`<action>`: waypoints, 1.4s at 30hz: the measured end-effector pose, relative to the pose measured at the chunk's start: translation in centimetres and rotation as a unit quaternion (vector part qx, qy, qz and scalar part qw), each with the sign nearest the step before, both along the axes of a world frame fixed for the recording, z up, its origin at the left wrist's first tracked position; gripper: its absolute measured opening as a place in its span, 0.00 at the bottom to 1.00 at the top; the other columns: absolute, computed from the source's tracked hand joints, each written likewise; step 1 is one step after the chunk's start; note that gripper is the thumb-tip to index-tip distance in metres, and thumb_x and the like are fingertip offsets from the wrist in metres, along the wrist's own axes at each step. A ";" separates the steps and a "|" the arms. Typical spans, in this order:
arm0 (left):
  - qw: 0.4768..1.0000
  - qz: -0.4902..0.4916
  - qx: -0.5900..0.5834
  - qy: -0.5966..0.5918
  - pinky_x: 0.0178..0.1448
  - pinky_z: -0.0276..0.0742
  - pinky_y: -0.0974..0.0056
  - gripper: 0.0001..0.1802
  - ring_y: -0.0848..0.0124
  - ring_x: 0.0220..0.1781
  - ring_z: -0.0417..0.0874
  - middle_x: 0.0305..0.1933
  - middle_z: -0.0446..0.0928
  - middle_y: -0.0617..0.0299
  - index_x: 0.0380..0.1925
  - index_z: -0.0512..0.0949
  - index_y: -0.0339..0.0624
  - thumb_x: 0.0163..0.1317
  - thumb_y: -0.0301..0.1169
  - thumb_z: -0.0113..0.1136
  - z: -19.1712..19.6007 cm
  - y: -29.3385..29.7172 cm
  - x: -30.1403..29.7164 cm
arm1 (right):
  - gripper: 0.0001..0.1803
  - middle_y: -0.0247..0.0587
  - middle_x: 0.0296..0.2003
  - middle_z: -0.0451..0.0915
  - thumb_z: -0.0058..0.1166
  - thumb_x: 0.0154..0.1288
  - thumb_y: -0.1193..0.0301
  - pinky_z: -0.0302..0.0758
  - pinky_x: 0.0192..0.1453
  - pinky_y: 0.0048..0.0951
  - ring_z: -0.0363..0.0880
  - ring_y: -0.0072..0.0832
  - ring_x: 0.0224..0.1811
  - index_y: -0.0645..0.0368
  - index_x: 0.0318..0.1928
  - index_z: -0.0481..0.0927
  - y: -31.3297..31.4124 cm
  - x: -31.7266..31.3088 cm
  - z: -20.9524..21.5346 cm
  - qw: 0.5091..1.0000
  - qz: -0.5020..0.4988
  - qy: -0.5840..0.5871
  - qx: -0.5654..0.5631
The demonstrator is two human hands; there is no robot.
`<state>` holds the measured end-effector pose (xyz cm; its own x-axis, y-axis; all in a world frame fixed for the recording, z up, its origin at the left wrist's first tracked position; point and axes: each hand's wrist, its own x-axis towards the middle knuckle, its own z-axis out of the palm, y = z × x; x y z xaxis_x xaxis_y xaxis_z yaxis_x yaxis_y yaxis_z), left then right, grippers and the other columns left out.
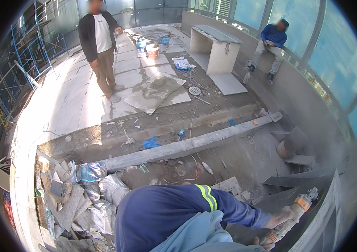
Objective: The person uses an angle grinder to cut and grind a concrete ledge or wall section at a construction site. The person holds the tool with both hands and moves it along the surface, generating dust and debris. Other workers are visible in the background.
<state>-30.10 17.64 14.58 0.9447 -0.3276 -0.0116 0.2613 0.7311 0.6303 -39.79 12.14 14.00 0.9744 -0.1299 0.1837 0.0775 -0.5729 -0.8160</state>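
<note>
My left arm, in a navy sleeve with a reflective band, reaches across to the lower right. My left hand (pixel 287 216) is wrapped round the front body of an orange and grey angle grinder (pixel 302 203). At the rear end of the grinder is my right hand (pixel 264 244), closed on it and partly cut off by the lower edge. The grinder's head points up and right, beside a dark grey slab (pixel 283 196). Whether its disc touches the slab I cannot tell. Haze like dust hangs around it. Light blue cloth (pixel 199 237) covers part of my body.
Broken slabs and plastic bags (pixel 75 197) are piled at the left. A long grey beam (pixel 187 143) crosses the middle, with a cable (pixel 193 122) over it. A bucket (pixel 285 148) lies at the right. One person (pixel 100 42) stands far left; another (pixel 273 40) sits far right.
</note>
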 end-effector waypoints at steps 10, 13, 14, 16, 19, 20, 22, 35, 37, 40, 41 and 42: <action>0.997 0.077 -0.005 0.022 0.27 0.80 0.58 0.20 0.65 0.22 0.82 0.26 0.77 0.59 0.36 0.75 0.41 0.51 0.41 0.70 -0.2 4.9 1.5 | 0.23 0.53 0.33 0.80 0.65 0.56 0.76 0.81 0.35 0.42 0.83 0.44 0.32 0.69 0.50 0.70 3.7 0.8 -0.6 0.998 0.061 0.009 0.018; 0.994 0.103 0.002 0.026 0.23 0.79 0.60 0.18 0.67 0.20 0.81 0.25 0.77 0.59 0.36 0.75 0.42 0.52 0.40 0.71 0.0 6.0 1.5 | 0.23 0.52 0.33 0.80 0.65 0.56 0.76 0.82 0.35 0.41 0.83 0.43 0.31 0.69 0.50 0.70 4.3 0.8 -0.5 0.997 0.073 0.014 0.017; 0.994 0.105 -0.004 0.026 0.23 0.79 0.59 0.18 0.66 0.20 0.81 0.25 0.77 0.59 0.36 0.75 0.42 0.53 0.39 0.71 0.1 6.3 1.4 | 0.23 0.52 0.33 0.80 0.65 0.56 0.76 0.82 0.34 0.41 0.83 0.43 0.31 0.69 0.50 0.70 4.6 0.7 -0.5 0.997 0.074 0.017 0.019; 0.995 0.100 -0.013 0.025 0.24 0.79 0.59 0.18 0.66 0.20 0.81 0.25 0.77 0.59 0.36 0.75 0.43 0.53 0.39 0.71 0.6 7.0 0.8 | 0.23 0.52 0.33 0.80 0.65 0.56 0.76 0.82 0.34 0.40 0.84 0.42 0.31 0.69 0.50 0.70 4.5 0.3 -0.5 0.997 0.072 0.017 0.022; 0.995 0.097 -0.004 0.033 0.24 0.79 0.59 0.16 0.67 0.20 0.81 0.25 0.78 0.60 0.36 0.75 0.43 0.54 0.37 0.71 -1.0 6.2 2.4 | 0.23 0.52 0.33 0.80 0.65 0.57 0.76 0.82 0.34 0.40 0.84 0.41 0.31 0.69 0.50 0.70 3.6 -0.6 -0.2 0.998 0.053 0.016 0.030; 0.997 0.067 -0.012 0.033 0.24 0.79 0.59 0.16 0.67 0.21 0.81 0.26 0.78 0.60 0.36 0.76 0.43 0.54 0.37 0.71 -1.4 5.6 3.0 | 0.23 0.52 0.33 0.80 0.65 0.57 0.76 0.82 0.34 0.40 0.84 0.41 0.31 0.69 0.50 0.70 2.7 -1.1 -0.2 0.998 0.038 0.020 0.041; 0.998 0.003 -0.003 0.059 0.26 0.80 0.59 0.15 0.66 0.22 0.82 0.26 0.78 0.60 0.38 0.77 0.43 0.55 0.36 0.71 0.7 6.3 1.9 | 0.23 0.51 0.33 0.80 0.65 0.57 0.76 0.82 0.33 0.39 0.84 0.40 0.31 0.69 0.50 0.70 1.7 -2.4 1.0 0.994 0.021 0.067 0.084; 0.922 -0.347 -0.172 0.000 0.50 0.87 0.48 0.23 0.56 0.42 0.85 0.41 0.79 0.53 0.45 0.77 0.39 0.55 0.42 0.66 0.6 -3.6 3.1 | 0.18 0.31 0.21 0.76 0.70 0.60 0.61 0.67 0.22 0.26 0.72 0.18 0.16 0.63 0.36 0.80 -2.9 -8.8 3.3 0.965 -0.122 0.166 0.164; 0.907 -0.364 -0.213 -0.015 0.49 0.87 0.47 0.24 0.55 0.42 0.86 0.41 0.79 0.52 0.48 0.76 0.38 0.59 0.43 0.64 2.1 -6.0 3.2 | 0.17 0.31 0.19 0.75 0.70 0.59 0.62 0.66 0.22 0.26 0.72 0.18 0.16 0.64 0.36 0.80 -3.2 -9.1 5.7 0.967 -0.171 0.137 0.132; 0.950 -0.283 -0.107 -0.073 0.53 0.86 0.46 0.27 0.54 0.47 0.85 0.45 0.79 0.51 0.54 0.74 0.38 0.65 0.48 0.61 4.2 -9.2 4.8 | 0.17 0.34 0.20 0.76 0.69 0.60 0.64 0.67 0.22 0.28 0.74 0.21 0.17 0.66 0.35 0.79 -4.8 -7.7 8.9 0.961 -0.247 0.113 0.046; 0.971 -0.218 -0.062 -0.073 0.56 0.83 0.49 0.29 0.56 0.53 0.84 0.49 0.79 0.51 0.56 0.74 0.38 0.68 0.50 0.62 5.3 -9.7 3.6 | 0.17 0.35 0.21 0.77 0.70 0.59 0.65 0.68 0.22 0.29 0.75 0.23 0.17 0.66 0.35 0.78 -7.2 -7.2 8.8 0.958 -0.260 0.123 0.001; 0.959 -0.275 0.023 -0.066 0.58 0.81 0.53 0.30 0.59 0.57 0.82 0.53 0.78 0.51 0.58 0.73 0.36 0.68 0.49 0.63 5.5 -8.8 2.7 | 0.16 0.34 0.20 0.77 0.70 0.59 0.65 0.68 0.22 0.29 0.76 0.23 0.17 0.66 0.33 0.79 -9.0 -7.3 9.4 0.952 -0.288 0.105 -0.020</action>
